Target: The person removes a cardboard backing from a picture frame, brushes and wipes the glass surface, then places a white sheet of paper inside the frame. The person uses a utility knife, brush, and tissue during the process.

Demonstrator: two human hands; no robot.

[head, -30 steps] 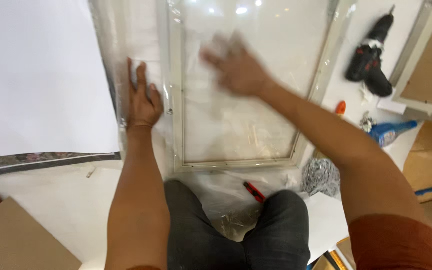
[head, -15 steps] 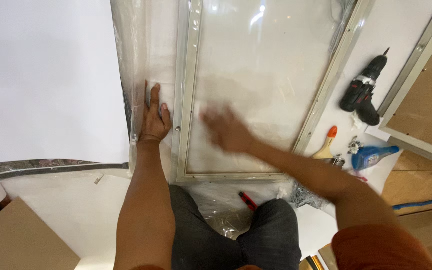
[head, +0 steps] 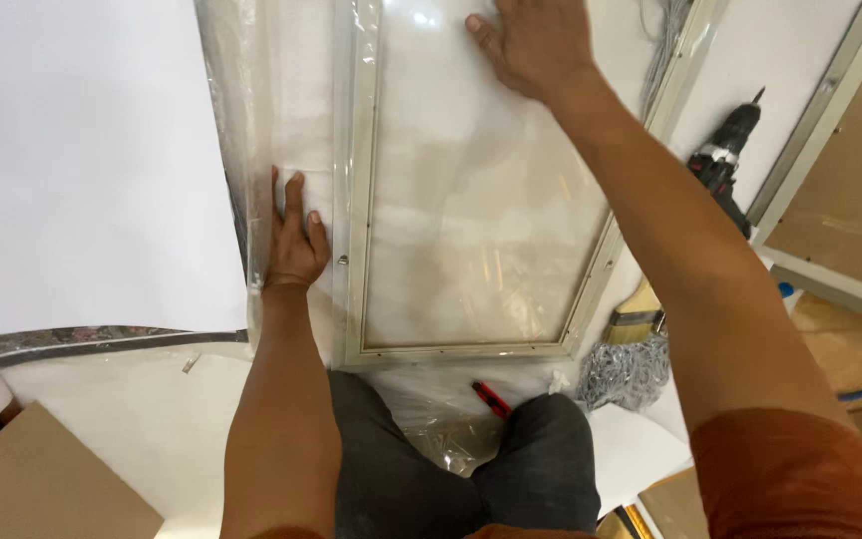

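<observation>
The left hand lies flat, fingers spread and gripping nothing, on the clear plastic film just beside the left rail of the pale metal frame, which lies wrapped on the white surface before the person's knees. The right hand presses open-palmed on the frame's panel near its far end, holding nothing. A red cutter lies at the near edge; a cordless drill rests right of the frame.
</observation>
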